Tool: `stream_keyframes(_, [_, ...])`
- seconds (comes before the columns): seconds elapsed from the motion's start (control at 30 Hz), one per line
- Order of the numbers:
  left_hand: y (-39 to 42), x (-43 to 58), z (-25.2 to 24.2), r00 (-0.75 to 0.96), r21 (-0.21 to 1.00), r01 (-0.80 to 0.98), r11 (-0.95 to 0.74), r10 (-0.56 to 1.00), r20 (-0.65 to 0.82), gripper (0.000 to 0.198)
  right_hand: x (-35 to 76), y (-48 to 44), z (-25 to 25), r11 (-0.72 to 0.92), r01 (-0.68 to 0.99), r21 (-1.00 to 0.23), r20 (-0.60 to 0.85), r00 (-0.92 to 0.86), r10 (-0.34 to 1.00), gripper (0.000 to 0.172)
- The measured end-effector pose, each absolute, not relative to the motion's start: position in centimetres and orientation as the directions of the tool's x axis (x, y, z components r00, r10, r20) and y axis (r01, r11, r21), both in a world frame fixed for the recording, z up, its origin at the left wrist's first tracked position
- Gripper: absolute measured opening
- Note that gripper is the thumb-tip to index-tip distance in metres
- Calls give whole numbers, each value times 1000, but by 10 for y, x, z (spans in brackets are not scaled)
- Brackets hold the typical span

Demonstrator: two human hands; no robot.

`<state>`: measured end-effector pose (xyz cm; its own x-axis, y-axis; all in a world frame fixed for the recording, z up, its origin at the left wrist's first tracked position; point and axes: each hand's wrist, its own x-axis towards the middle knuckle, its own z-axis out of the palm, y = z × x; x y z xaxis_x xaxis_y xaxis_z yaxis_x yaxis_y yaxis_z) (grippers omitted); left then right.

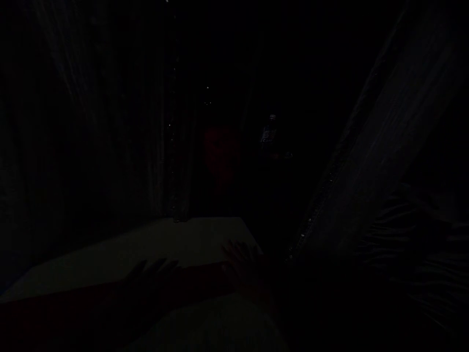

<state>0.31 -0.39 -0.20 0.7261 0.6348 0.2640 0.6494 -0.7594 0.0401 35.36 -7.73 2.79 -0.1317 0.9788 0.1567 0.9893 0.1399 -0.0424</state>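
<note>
The view is very dark. My left hand [152, 278] lies at lower centre, its fingers stretched out and apart over a dark red strip that looks like cloth [201, 282]. To the right of it, my right hand [244, 266] rests with spread fingers at the strip's right end. Beneath both is a pale flat surface [205, 239]. Neither hand shows anything gripped, though the palms are hidden in shadow.
Beyond the surface, a dark bottle with a light cap [269, 132] stands near a faint red patch [222, 151]. Hanging cloth with a glittering edge [172, 161] is on the left. A pale slanting panel [381, 137] and striped fabric [395, 220] lie right.
</note>
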Motion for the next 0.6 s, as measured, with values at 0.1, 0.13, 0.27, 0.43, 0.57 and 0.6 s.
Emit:
stream_keyframes(0.1, [-9, 6, 2, 756, 66, 617, -784, 614, 228, 66, 353, -69, 13, 182, 983, 1, 81, -182, 980, 56])
stream_keyframes(0.13, [-9, 5, 5, 750, 91, 624, -776, 628, 208, 65, 358, -67, 7, 192, 981, 1, 79, -191, 978, 55])
stream_keyframes(0.27, [-5, -15, 13, 785, 181, 599, -780, 616, 59, 67, 385, -62, -16, 241, 971, 9, 104, -241, 965, 56])
stream_keyframes(0.43, [1, -84, 13, 666, 130, 736, -664, 745, 35, 62, 414, -56, -43, 236, 963, 134, 253, -263, 931, 57])
stream_keyframes(0.57, [3, -145, 13, 595, 80, 800, -595, 803, 16, 59, 444, -53, -65, 228, 967, 115, 313, -253, 915, 58])
stream_keyframes(0.6, [5, -158, 12, 568, 63, 820, -568, 823, 29, 58, 452, -52, -71, 227, 968, 105, 333, -249, 909, 59])
